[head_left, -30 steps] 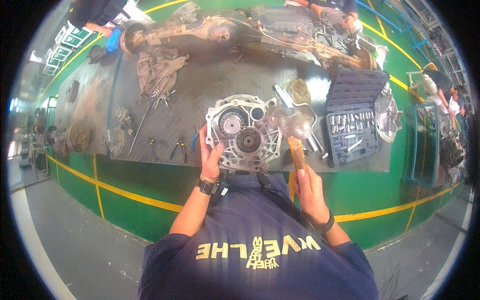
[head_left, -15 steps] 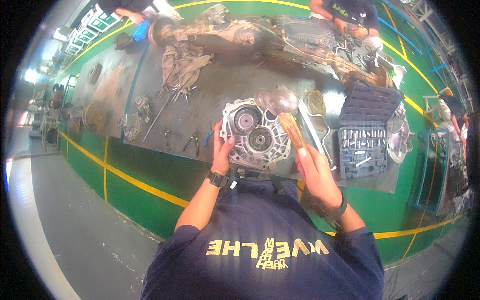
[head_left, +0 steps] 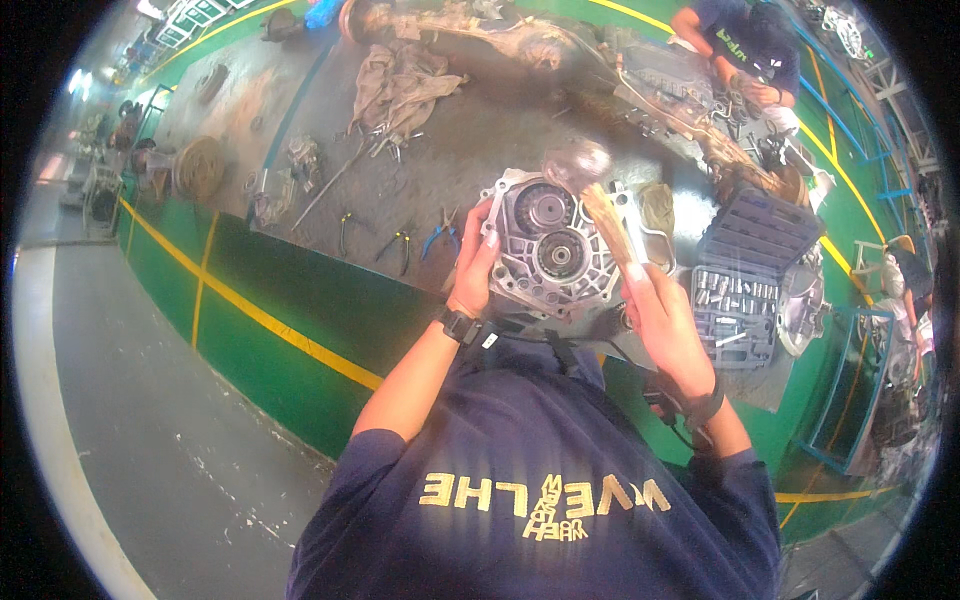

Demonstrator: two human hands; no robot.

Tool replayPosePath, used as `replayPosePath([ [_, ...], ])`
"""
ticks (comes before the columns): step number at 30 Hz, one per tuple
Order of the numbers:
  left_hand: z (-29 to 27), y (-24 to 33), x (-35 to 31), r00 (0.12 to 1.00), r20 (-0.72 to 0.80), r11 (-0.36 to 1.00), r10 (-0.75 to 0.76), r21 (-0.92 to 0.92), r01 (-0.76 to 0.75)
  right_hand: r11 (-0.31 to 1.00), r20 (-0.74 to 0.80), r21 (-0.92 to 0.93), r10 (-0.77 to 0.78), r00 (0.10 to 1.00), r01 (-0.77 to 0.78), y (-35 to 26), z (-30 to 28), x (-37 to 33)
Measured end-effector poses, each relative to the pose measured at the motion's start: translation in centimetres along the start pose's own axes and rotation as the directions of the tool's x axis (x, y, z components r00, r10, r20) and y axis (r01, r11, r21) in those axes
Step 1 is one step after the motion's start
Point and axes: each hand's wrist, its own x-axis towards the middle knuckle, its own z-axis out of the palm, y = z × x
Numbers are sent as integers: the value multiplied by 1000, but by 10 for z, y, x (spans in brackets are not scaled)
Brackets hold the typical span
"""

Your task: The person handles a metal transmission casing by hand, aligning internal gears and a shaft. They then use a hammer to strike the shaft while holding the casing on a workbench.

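My left hand (head_left: pixel 474 262) grips the left edge of a silver gearbox housing (head_left: pixel 520 265), thumb on its rim. Two round bearing seats show in the housing's upward face. The fingers of my right hand (head_left: pixel 663 318) are closed round the wooden handle (head_left: pixel 607 228) of a mallet. Its brownish, rounded head (head_left: pixel 577 162) is smeared by motion and overlaps the housing's far right edge; I cannot tell whether the two touch. Blue-handled pliers (head_left: pixel 440 234) lie just left of my left hand, beside two more pliers (head_left: pixel 398 247).
An open socket set case (head_left: pixel 737 300) stands to the right, with a metal bell-shaped casting (head_left: pixel 802 310) beyond it. A long axle (head_left: pixel 530 45) and a crumpled rag (head_left: pixel 400 88) lie across the far side. Another person (head_left: pixel 750 60) works at the far right.
The whole view has shifted. The housing, with my left hand on it, has moved right and nearer across the table, uncovering the blue pliers. The mallet stays in my right hand over its far edge.
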Motion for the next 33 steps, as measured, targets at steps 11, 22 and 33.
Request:
replayPosePath([
  [11, -38, 24, 28, 990, 130, 930, -49, 366, -2, 974, 13, 203, 103, 995, -104, -14, 49, -100],
  [22, -67, 43, 67, 892, 425, 890, -155, 453, -61, 918, -337, 355, 305, 891, -180, -39, 188, -128],
  [33, -77, 40, 66, 899, 393, 853, -191, 520, -46, 814, -389, 466, 541, 746, -347, -69, 239, -111],
])
